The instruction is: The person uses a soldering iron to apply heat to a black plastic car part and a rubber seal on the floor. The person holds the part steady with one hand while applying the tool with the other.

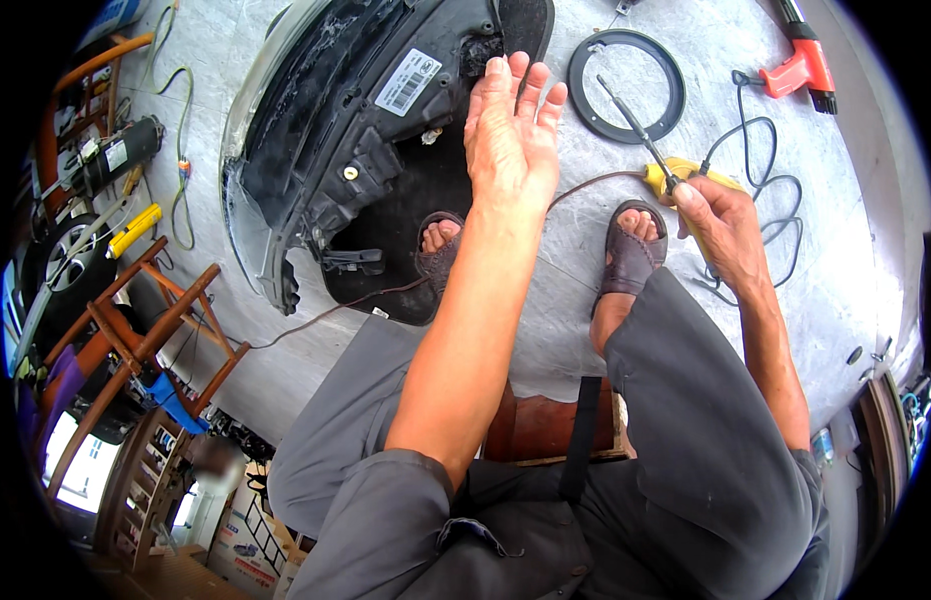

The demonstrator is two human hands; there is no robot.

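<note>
The fingers [528, 95] of the left hand [510, 150] were slightly spread, palm up; whether they held something, I could not tell. The right hand [725, 225] was closed around a yellow tool [683, 168] with a thin metal rod. The large headlight [335, 150] lay just left of the left hand. On the floor [785, 175], a black ring [577, 90] lay far right, and beyond it a red heat gun [800, 65].

The single view looks steeply down from the person's head, wide-angled within a dark round border. The trousers [700, 450] fill its near part, close up; the left hand [512, 150] and right hand [725, 225] come farther out, above the floor [835, 250], which curves away left and right.
</note>
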